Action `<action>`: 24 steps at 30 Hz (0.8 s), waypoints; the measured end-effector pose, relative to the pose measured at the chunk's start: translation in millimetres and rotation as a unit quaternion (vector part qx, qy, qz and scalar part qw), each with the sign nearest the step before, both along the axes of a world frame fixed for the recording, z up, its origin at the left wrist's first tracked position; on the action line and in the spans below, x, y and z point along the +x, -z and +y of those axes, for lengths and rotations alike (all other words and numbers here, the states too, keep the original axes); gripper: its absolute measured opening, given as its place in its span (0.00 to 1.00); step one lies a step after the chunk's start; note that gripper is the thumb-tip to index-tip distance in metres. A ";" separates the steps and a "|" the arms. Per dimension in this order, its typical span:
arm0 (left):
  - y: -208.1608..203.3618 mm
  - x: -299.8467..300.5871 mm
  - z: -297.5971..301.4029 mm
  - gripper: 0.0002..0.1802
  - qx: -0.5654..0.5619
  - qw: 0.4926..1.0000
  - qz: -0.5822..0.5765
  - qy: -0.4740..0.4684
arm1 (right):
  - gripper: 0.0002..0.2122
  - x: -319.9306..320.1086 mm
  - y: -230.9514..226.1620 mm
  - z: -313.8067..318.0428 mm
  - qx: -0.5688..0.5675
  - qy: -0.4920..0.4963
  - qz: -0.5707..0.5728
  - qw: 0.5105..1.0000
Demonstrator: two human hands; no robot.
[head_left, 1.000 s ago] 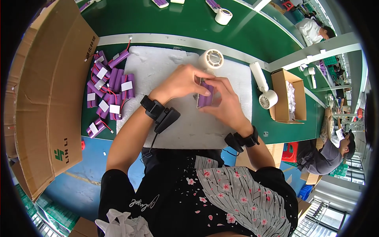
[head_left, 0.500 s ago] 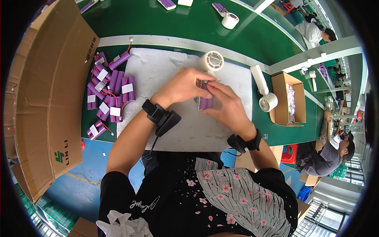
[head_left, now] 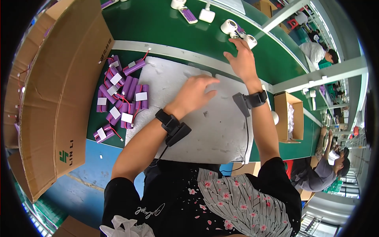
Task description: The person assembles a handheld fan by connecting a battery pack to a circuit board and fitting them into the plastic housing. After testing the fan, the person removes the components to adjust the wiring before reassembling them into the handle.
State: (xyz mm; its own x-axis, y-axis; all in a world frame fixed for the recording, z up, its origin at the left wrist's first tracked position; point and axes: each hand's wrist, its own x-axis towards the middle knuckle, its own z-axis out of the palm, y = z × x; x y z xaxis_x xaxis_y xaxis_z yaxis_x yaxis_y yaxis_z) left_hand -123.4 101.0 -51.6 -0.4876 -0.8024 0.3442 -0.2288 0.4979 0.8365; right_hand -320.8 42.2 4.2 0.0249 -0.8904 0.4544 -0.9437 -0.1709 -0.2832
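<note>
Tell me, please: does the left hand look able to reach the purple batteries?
Probably yes: the left hand looks empty over the foam, and nothing visible stands between it and the batteries on its left.

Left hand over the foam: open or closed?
Open: the left hand has its thumb apart from its forefinger, with the foam showing between them and nothing visible in the gap.

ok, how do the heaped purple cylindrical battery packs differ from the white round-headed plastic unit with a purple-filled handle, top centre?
Casing: the purple battery packs lie bare, with red wires; the white unit holds purple cells in its white handle.
Placement: the packs are heaped left of the white foam sheet; the unit lies beyond the pale rail.
Shared: purple cells show in both.
</note>
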 end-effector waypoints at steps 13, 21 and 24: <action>9.3 -6.3 3.3 0.09 -0.032 0.998 0.051 -0.029 | 0.42 -9.2 31.7 -230.6 0.148 0.124 0.005 0.981; 5.8 -1.6 5.2 0.08 0.007 0.999 0.044 -0.021 | 0.38 -26.1 -0.4 -237.4 0.166 0.194 -0.119 0.960; 8.8 -9.3 -0.6 0.07 -0.036 0.997 0.052 -0.031 | 0.31 -43.1 -45.8 -186.3 0.016 0.055 -0.277 0.959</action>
